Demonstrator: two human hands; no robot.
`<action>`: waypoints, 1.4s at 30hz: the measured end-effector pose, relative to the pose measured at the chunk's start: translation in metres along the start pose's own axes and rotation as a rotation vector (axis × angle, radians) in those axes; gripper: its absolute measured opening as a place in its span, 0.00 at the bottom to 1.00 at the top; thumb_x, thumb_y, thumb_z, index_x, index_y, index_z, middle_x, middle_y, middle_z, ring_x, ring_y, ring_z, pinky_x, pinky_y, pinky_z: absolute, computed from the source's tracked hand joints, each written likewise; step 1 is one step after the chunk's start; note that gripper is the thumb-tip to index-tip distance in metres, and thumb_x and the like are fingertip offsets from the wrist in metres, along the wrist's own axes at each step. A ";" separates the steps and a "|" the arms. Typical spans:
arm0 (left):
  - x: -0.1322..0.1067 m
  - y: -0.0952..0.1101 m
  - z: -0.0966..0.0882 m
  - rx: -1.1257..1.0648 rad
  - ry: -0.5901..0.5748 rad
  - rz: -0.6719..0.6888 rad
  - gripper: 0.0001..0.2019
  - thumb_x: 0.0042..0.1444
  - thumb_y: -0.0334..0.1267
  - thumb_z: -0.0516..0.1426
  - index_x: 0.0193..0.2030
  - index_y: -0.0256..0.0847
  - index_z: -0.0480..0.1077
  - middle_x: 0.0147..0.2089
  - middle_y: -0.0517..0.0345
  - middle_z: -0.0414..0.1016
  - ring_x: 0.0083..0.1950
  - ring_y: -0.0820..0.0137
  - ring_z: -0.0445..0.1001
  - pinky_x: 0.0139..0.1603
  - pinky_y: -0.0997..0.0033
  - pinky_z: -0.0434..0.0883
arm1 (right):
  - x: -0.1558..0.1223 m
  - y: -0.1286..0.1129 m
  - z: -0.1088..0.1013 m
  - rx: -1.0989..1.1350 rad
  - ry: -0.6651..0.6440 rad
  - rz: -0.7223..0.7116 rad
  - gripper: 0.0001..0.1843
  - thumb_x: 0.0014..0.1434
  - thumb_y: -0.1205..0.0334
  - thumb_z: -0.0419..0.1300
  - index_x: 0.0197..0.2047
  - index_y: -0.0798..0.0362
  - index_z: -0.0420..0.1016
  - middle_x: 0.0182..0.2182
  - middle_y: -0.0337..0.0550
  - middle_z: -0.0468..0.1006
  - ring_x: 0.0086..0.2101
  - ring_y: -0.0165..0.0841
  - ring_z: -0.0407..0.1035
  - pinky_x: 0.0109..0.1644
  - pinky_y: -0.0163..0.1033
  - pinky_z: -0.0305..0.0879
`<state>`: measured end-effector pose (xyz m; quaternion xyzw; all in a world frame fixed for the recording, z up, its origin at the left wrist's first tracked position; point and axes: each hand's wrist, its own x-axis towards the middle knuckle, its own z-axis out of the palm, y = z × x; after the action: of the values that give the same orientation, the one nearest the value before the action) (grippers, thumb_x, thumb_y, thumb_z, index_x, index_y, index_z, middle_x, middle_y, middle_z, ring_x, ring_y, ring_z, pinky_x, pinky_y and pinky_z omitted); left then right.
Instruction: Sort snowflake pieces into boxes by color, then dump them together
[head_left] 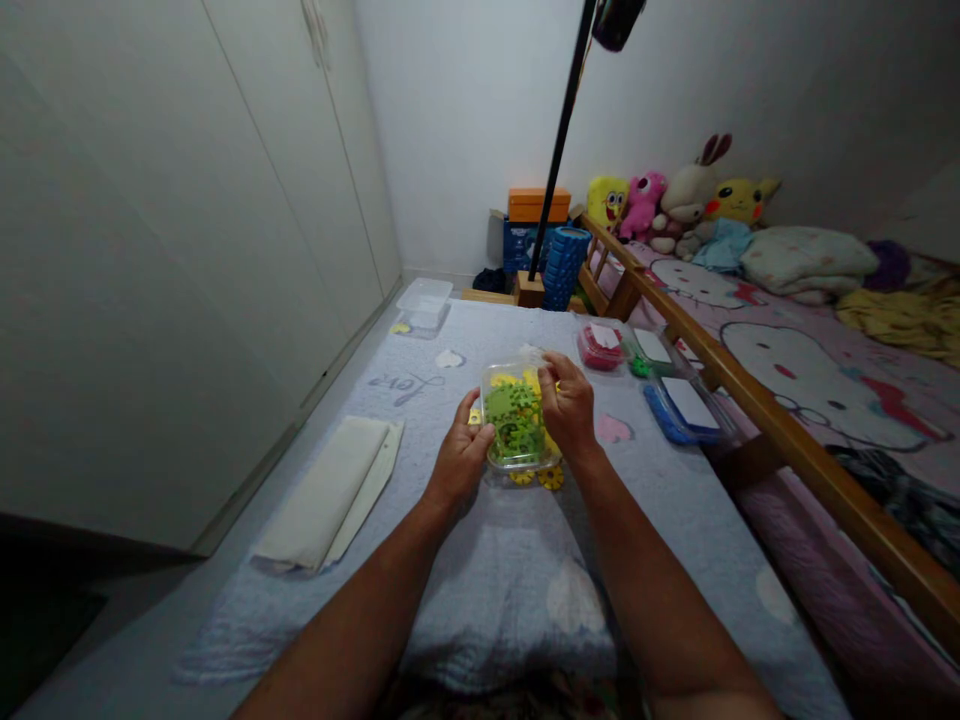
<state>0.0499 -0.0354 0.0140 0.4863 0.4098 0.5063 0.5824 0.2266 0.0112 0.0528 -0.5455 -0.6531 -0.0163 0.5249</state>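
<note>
Left hand and right hand, part-curled over the blue cloth, grip the left side and far-right rim of the clear tub, which looks like thin plastic: likely light, flexy, slick, best held at stiffer rim corners, green pieces inside probably hard.

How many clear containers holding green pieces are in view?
2: the held container between the left hand and right hand, and another container between the red-filled one and blue-filled one. More may be hidden.
</note>
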 end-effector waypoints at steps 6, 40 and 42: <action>0.003 -0.003 -0.001 -0.056 -0.039 -0.002 0.43 0.60 0.47 0.59 0.78 0.39 0.47 0.23 0.72 0.67 0.24 0.74 0.67 0.33 0.74 0.66 | -0.005 -0.002 0.000 -0.015 -0.002 0.085 0.16 0.69 0.55 0.51 0.52 0.48 0.75 0.37 0.43 0.83 0.35 0.37 0.76 0.43 0.40 0.69; 0.004 0.009 -0.002 -0.098 0.028 -0.095 0.45 0.51 0.47 0.66 0.74 0.35 0.57 0.21 0.73 0.64 0.22 0.77 0.61 0.27 0.77 0.59 | -0.032 -0.007 -0.022 -0.238 -0.244 0.235 0.10 0.67 0.55 0.51 0.41 0.52 0.69 0.35 0.47 0.78 0.33 0.37 0.70 0.37 0.39 0.60; 0.004 0.010 -0.003 -0.090 0.029 -0.096 0.46 0.51 0.49 0.66 0.74 0.35 0.57 0.21 0.73 0.63 0.21 0.77 0.60 0.26 0.77 0.59 | -0.033 -0.009 -0.021 -0.297 -0.243 0.208 0.11 0.68 0.56 0.50 0.44 0.52 0.69 0.36 0.49 0.79 0.33 0.38 0.71 0.37 0.39 0.59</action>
<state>0.0461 -0.0312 0.0231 0.4319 0.4178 0.5026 0.6215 0.2293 -0.0277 0.0433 -0.6793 -0.6420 0.0080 0.3553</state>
